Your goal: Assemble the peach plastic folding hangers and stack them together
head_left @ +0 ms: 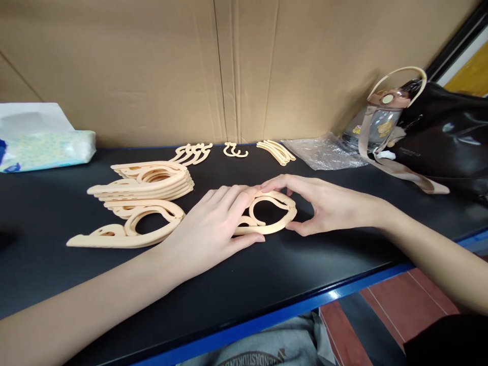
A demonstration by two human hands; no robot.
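A cream plastic folding clothes hanger (280,223) lies folded on the black table between my hands. My left hand (219,218) covers its left part, fingers over the far side and thumb along the near edge. My right hand (316,203) grips its rounded right end between thumb and fingers. Left of my left hand lies another folded hanger (114,239), partly hidden by that hand. Behind it is a stack of folded hangers (152,192). The middle of the held hanger shows; its left end is hidden under my palm.
Along the back of the table (343,254) lie several hanger hooks (194,152), a few loose hooks (234,150), curved strips (276,151) and a clear plastic bag (324,151). A tissue pack (49,145) stands left; a strapped water bottle (377,122) and black bag (450,137) stand right. Cardboard (152,71) rises behind.
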